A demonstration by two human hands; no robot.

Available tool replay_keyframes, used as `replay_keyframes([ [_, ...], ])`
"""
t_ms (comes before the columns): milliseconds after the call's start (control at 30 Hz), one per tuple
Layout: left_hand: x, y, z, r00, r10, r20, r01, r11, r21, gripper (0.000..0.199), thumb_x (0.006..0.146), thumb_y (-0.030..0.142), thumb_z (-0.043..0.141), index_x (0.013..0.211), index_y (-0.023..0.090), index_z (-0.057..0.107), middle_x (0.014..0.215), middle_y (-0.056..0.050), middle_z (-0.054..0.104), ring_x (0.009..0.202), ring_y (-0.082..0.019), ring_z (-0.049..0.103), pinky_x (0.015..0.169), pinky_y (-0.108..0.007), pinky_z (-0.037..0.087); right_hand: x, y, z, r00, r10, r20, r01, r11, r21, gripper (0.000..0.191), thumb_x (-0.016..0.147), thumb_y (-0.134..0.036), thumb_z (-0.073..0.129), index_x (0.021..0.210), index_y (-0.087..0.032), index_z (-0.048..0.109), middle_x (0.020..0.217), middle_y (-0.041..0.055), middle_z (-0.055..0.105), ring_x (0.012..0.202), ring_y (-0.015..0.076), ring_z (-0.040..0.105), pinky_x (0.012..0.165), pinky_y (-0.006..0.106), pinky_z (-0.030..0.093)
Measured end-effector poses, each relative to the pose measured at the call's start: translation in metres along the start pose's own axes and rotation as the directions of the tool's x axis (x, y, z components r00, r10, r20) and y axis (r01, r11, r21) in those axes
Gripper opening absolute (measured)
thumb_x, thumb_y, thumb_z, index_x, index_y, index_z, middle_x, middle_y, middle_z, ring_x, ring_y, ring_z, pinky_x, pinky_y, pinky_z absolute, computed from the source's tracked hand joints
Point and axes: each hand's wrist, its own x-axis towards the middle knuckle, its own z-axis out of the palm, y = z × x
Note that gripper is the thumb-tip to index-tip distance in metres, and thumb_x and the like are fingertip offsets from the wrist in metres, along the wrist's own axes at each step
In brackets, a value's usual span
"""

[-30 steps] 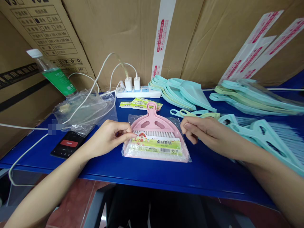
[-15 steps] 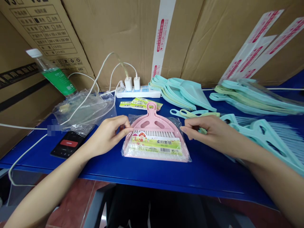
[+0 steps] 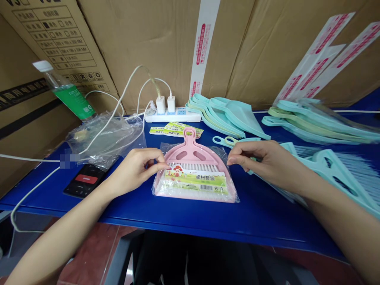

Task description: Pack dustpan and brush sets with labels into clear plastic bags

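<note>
In the head view a pink dustpan [image 3: 197, 151] lies flat on the table, its handle pointing away from me. A white-bristled brush [image 3: 192, 168] nests in it, with a printed yellow-green label card [image 3: 194, 183] on top. A clear plastic bag [image 3: 234, 196] wraps the set, and the handle sticks out at the far end. My left hand [image 3: 141, 168] pinches the bag's left edge, thumb and forefinger together. At the right edge my right hand [image 3: 263, 161] has its thumb and forefinger closed on the bag's side.
Turquoise and green dustpans [image 3: 234, 114] and brushes [image 3: 335, 170] lie behind and to the right. More label cards [image 3: 178, 128] sit near a power strip [image 3: 175, 115]. Leftward are crumpled plastic bags [image 3: 103, 130], a phone [image 3: 84, 180], a bottle [image 3: 68, 95] and white cables [image 3: 118, 101]. Cardboard boxes [image 3: 148, 39] stand behind.
Both hands have shifted slightly at the bag's sides: the left fingertips a little lower and inward, the right hand's fingers bent more. The dustpan has not moved.
</note>
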Motion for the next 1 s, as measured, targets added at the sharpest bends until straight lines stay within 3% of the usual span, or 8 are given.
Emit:
replay_keyframes([
  [333,-0.0003,-0.0018,0.0002,1.0,0.013,-0.026,-0.012,0.999,0.034,0.015,0.095,0.022,0.051,0.08,0.02,0.055,0.068,0.004,0.059,0.057,-0.009,0.047,0.057,-0.021,0.037,-0.0011,0.0015,0.0019,1.0,0.011,-0.002,-0.011,1.0,0.025,0.028,0.084,-0.046,0.055,0.069,-0.023,0.063,0.073,0.0066,0.068,0.059,0.0176,0.052,0.054,0.032,0.039],
  [633,-0.0017,0.004,-0.0016,0.999,-0.015,0.046,0.015,1.0,-0.006,0.025,0.1,0.026,0.04,0.08,0.02,0.054,0.065,0.007,0.063,0.056,-0.008,0.054,0.059,-0.019,0.039,-0.0018,0.0036,0.0008,0.996,-0.064,-0.069,0.06,0.996,-0.06,0.021,0.087,-0.034,0.048,0.067,-0.026,0.048,0.05,-0.0035,0.046,0.047,0.0144,0.04,0.049,0.031,0.032],
  [767,-0.0013,0.0032,-0.0012,1.0,0.0,0.01,0.0,1.0,0.021,0.037,0.099,0.032,0.044,0.066,0.019,0.053,0.057,0.007,0.054,0.052,-0.008,0.048,0.055,-0.02,0.036,-0.0019,0.0025,0.0017,0.994,-0.085,-0.062,0.082,0.995,-0.049,0.02,0.089,-0.03,0.045,0.069,-0.027,0.046,0.052,-0.0033,0.049,0.046,0.0145,0.044,0.047,0.03,0.034],
  [1000,-0.0024,0.0005,0.0012,1.0,0.016,-0.001,-0.016,1.0,0.012,0.036,0.096,0.032,0.053,0.063,0.018,0.055,0.052,0.008,0.044,0.049,-0.007,0.037,0.051,-0.02,0.031,-0.0015,0.0046,0.0015,0.992,-0.084,-0.089,0.078,0.995,-0.066,0.017,0.09,-0.03,0.046,0.073,-0.027,0.047,0.058,-0.0004,0.058,0.052,0.0167,0.053,0.049,0.031,0.036],
])
